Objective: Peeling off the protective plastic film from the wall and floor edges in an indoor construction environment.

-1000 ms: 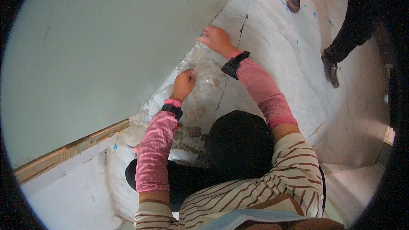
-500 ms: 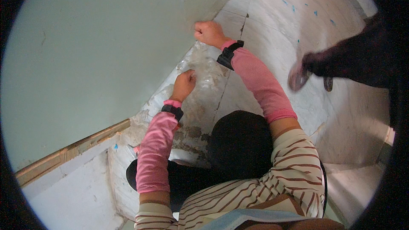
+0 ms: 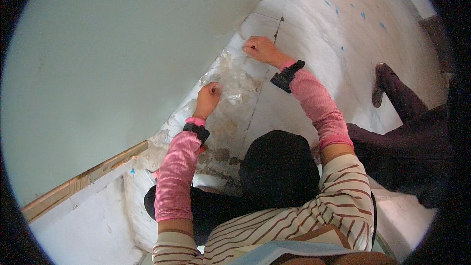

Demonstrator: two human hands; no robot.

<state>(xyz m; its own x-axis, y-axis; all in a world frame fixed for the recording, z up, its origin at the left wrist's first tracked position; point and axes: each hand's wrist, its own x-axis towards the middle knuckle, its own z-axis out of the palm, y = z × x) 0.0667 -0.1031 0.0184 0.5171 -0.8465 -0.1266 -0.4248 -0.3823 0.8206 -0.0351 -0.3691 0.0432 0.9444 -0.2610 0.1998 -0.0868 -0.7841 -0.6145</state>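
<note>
My left hand [image 3: 208, 99] is closed, its fingertips pressed together beside a crumpled, shiny, see-through sheet that looks like plastic film [image 3: 235, 97]. Farther off and to the right, my right hand [image 3: 262, 50] is also closed, held over the pale tiles near the foot of the green wall panel [image 3: 122, 59]. What either hand's fingers hold, if anything, is too small to make out. Pink striped sleeves and black wrist bands cover both my forearms.
Marbled floor tiles [image 3: 314, 34] bear small blue marks. Rough, dirty mortar [image 3: 221, 154] lies before my dark-clad knee [image 3: 279, 167]. A wooden strip [image 3: 88, 179] edges the panel's lower left. At right is another person's dark-trousered leg [image 3: 402, 93].
My right hand has drawn away from the panel's edge, rightward and nearer me. The left hand has shifted only slightly. The other person's legs have moved closer on my right.
</note>
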